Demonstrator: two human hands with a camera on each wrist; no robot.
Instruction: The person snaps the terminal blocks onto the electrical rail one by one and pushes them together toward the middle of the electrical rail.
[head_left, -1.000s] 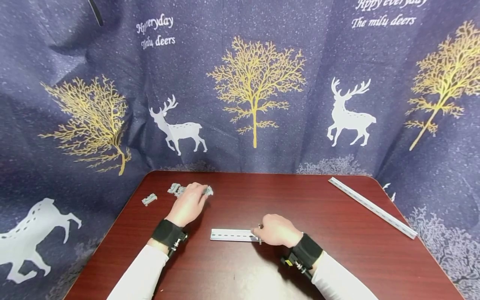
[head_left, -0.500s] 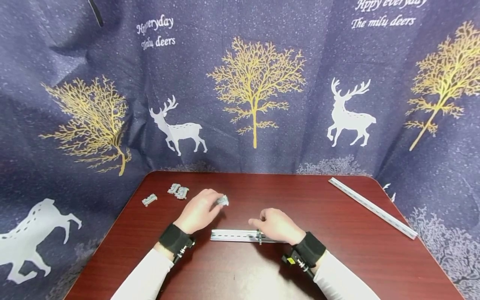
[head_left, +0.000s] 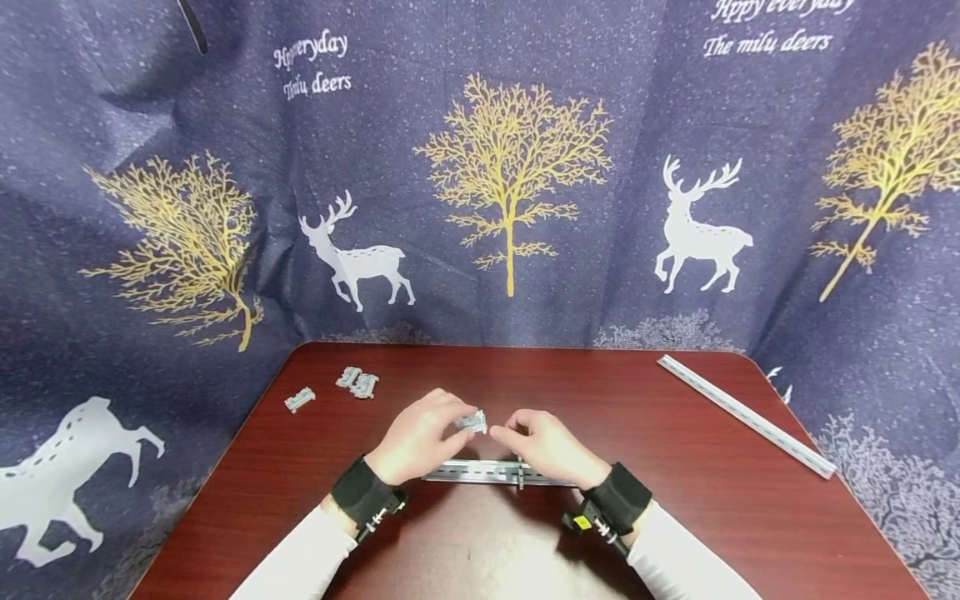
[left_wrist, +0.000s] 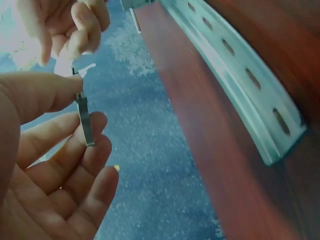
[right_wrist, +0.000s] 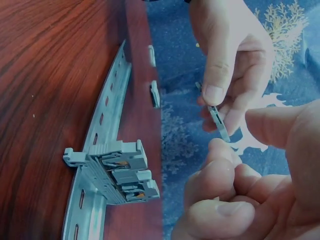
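Left hand (head_left: 429,435) pinches one pale block (head_left: 472,422) midair near the short rail (head_left: 468,472); right hand (head_left: 553,448) hovers close, thumb and forefinger apart! One mounted block (right_wrist: 122,172) rides that rail, three loose blocks (head_left: 300,400) lie left, one long rail (head_left: 746,416) right.

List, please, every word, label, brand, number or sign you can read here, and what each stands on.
"Hppy everyday": curtain, upper right, cut at the top.
"The milu deers": just below that.
"Hp...eryday": curtain, upper left, letters lost in a fold.
"T...ilu deers": just below, likewise broken.
I can read nothing on the near rail, far rail or held grey piece.
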